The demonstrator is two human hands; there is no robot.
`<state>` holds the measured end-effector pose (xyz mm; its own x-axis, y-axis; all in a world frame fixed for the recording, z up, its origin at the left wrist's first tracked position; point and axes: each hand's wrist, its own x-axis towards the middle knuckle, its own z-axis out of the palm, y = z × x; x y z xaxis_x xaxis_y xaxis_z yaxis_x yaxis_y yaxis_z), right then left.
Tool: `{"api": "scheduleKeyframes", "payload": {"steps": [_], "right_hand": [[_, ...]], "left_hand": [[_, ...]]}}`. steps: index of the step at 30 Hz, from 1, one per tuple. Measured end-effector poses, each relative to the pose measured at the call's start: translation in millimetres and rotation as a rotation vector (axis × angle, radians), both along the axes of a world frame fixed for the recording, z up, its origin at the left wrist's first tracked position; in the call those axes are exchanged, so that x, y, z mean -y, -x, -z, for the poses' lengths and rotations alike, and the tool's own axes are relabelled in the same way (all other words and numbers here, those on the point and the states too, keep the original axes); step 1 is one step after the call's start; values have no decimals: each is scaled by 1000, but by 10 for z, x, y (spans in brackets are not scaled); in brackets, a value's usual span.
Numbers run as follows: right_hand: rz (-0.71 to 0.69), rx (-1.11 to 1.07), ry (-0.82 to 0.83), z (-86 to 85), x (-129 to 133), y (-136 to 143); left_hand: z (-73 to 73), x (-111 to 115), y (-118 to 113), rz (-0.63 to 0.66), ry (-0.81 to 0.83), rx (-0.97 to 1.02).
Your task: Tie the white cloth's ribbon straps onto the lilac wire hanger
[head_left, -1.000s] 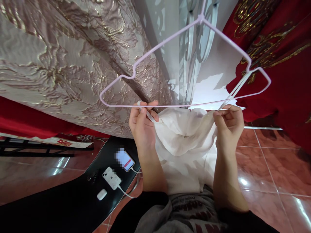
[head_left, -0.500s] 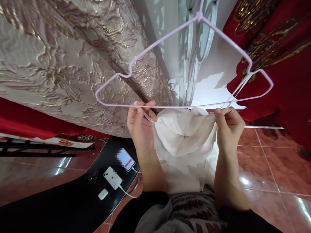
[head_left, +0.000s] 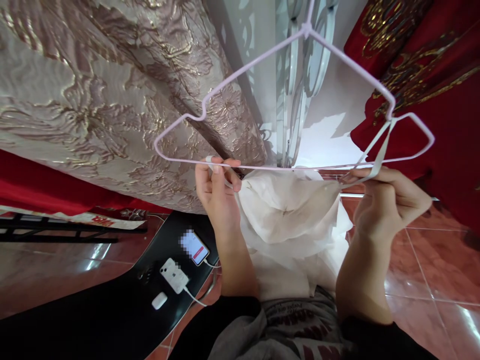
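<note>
A pale lilac clothes hanger (head_left: 258,59) hangs in front of me. Below its bottom bar drapes a sheer white garment (head_left: 288,210). My left hand (head_left: 219,187) is closed at the bar's left part, pinching a thin white strap whose loop passes over a finger. At the right, another white strap (head_left: 381,150) runs up from the garment into the hanger's right notch. My right hand (head_left: 386,192) is closed around that strap just below the bar, with its wrist bent and the strap lying across its fingers. Some right fingertips are hidden.
A beige fabric with gold embroidery (head_left: 123,95) hangs at left, and a red embroidered fabric (head_left: 431,85) at right. On a black bench (head_left: 112,300) lie two phones with cables (head_left: 174,276) and a small white case (head_left: 159,300). Red floor tiles (head_left: 423,260) show below.
My right hand has moved right and turned at the wrist, spreading the strap wider beneath the notch. The hanger has shifted slightly right. My left hand has hardly moved.
</note>
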<state>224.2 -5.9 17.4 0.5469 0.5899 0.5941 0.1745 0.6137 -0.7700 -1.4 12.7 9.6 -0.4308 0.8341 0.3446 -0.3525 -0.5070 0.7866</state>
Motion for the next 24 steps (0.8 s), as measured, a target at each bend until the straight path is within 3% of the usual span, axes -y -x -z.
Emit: {"api": "scheduleKeyframes", "payload": {"steps": [7,11,14,20,24], "right_hand": [[-29,-74,-23,-311,32,6],[13,71,56,-440,30,-70],[51,161,144,-442,3,-175],[44,137,343,-338,11,-350],[8,239,478,-402,64,-357]], "left_hand": [[-5,8,16,27,-6,32],[-13,16,5,33,-10,30],[-19,27,12,24,-19,17],[-7,36,16,7,-13,-5],[-4,31,6,-11,0,-10]]}}
